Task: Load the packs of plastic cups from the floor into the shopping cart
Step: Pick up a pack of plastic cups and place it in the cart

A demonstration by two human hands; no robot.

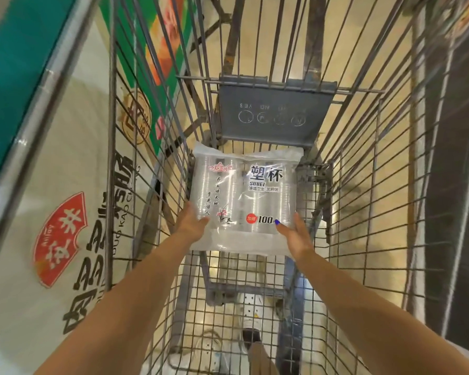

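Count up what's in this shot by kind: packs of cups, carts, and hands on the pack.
Packs of plastic cups: 1, inside the cart basket
Shopping carts: 1
Hands holding the pack: 2, left hand and right hand, one at each near corner
Total: 4

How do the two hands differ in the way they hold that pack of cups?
The left hand sits at the near left corner of the pack of plastic cups, its thumb laid along the front; the right hand sits at the near right corner with its fingers spread up the side. A blue-painted nail shows on the right hand's thumb, none on the left hand. Both hold the pack inside the shopping cart.
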